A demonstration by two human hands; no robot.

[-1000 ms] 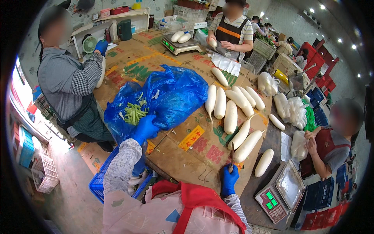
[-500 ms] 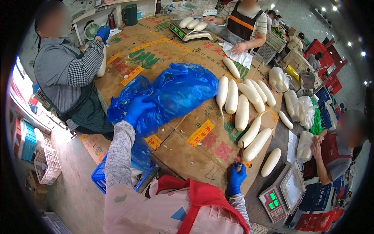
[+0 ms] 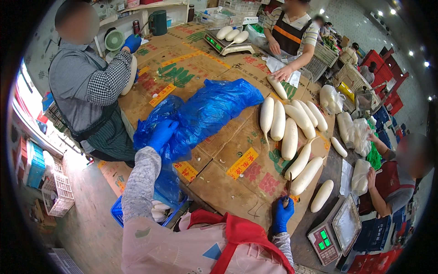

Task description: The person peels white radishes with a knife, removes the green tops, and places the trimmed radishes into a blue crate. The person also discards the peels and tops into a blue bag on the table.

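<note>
L hand (image 3: 162, 135), blue-gloved, closed on gathered film of blue bag (image 3: 223, 104); fingertips partly lost in folds, so can't tell how tight. R hand (image 3: 283, 218), also blue-gloved, clamped round handle of knife (image 3: 286, 201), blade pointing up & away from wearer, just beside nearest radishes. Count: 1 bag, 1 knife, 2 scales (near scale (image 3: 325, 239), display lit green; far scale (image 3: 230, 45) w/ 3 radishes on pan). White radishes (image 3: 306, 177) on table approx. 11, exact no. uncertain as the middle ones overlap; co-worker's hand (image 3: 284, 73) touches the farthest. Bag lies on cardboard (image 3: 212, 182), L of radish group: glossy, crumpled, long bunched shape, contents not distinguishable; near end drapes over table edge twd blue crate (image 3: 117, 213), more white pcs in it. Radishes smooth, plump, some w/ thin tapering root tails
</note>
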